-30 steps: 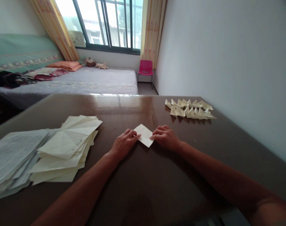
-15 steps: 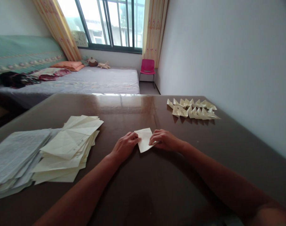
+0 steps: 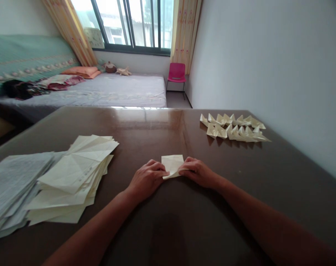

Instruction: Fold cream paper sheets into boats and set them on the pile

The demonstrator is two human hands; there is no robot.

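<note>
A small cream square of folded paper (image 3: 172,162) lies on the brown glossy table (image 3: 162,229) between my hands, its near edge curling up slightly. My left hand (image 3: 149,177) pinches the near left corner, thumb laid over the paper. At the near right corner my right hand (image 3: 197,171) grips the sheet, fingers closed around the edge. What lies under my fingertips is hidden.
Loose cream sheets (image 3: 67,173) with creases are stacked at the left, beside a pile of printed greyish paper (image 3: 15,184). Folded paper shapes with pointed tips (image 3: 234,129) stand in two rows at the far right. Beyond are a bed (image 3: 134,88) and a pink chair (image 3: 177,72).
The folded paper has turned from a diamond position to a square one, edge towards me, and its near edge now curls up. Both hands have stayed on it. The camera view has shifted slightly.
</note>
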